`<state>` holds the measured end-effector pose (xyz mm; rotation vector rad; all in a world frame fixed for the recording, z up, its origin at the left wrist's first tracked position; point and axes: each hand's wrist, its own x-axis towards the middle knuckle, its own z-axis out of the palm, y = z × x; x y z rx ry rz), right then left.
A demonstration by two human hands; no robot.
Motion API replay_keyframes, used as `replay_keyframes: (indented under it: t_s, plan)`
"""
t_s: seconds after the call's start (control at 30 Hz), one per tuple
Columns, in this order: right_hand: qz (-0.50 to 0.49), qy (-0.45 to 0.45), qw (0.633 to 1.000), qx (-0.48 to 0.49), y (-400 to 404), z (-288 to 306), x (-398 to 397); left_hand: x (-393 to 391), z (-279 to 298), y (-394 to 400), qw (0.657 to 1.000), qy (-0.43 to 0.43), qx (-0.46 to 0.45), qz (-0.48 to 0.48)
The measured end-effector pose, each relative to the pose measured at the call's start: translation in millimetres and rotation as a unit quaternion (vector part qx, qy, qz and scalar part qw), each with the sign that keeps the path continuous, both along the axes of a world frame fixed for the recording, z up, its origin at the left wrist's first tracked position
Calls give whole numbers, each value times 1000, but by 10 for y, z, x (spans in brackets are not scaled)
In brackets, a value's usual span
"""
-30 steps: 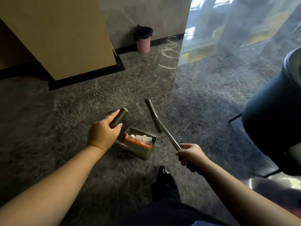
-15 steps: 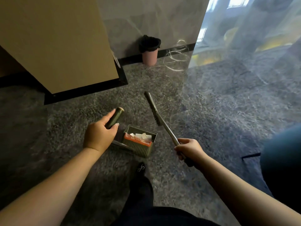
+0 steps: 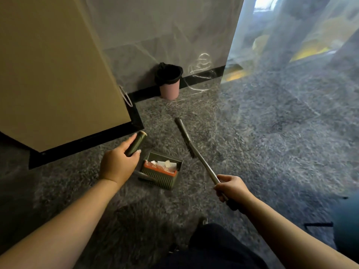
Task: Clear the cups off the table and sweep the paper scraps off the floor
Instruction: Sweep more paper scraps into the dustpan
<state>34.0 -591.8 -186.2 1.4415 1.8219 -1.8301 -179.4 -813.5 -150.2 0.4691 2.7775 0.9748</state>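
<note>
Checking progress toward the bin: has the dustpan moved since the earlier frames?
Yes. The dustpan is closer to the pink bin by the wall.

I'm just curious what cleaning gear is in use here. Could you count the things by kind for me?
Dustpans: 1, the dustpan, holding white paper scraps, its handle in the left hand
Brooms: 1, the broom, held by the right hand
Bins: 1, the pink bin with a black liner, by the wall
Total: 3
</note>
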Motion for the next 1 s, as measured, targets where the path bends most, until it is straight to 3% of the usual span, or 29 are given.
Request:
replay_keyframes:
  t_s: [0.4,1.0]
  plan:
    - [27,-39,999,-6,2095,-192,-1905,-1800,-138,1807,1000,9,18,11]
    - [18,-44,999,-25,4213,-93,-4578,-4324,-95,3877,999,-10,24,21]
